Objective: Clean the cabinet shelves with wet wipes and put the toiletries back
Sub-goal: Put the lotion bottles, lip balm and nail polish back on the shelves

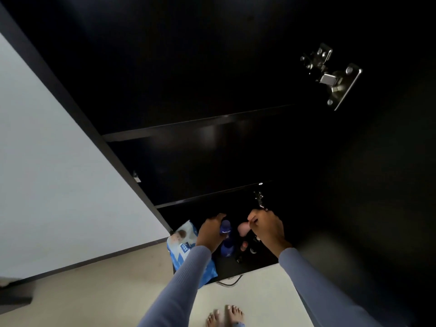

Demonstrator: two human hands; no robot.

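Note:
I look down into a black cabinet with dark shelves. On the lowest surface stand several toiletries. My left hand is closed around a dark blue bottle, with a second blue bottle just below it. My right hand grips a pink object at its top; small dark containers stand beneath it. A blue and white pack of wet wipes lies at the left edge of the cabinet, partly under my left sleeve.
The open black cabinet door edge runs diagonally on the left, with a white wall behind it. Metal hinges sit on the right side panel. A white drawer front with a metal handle lies below, and my bare feet stand on the light floor.

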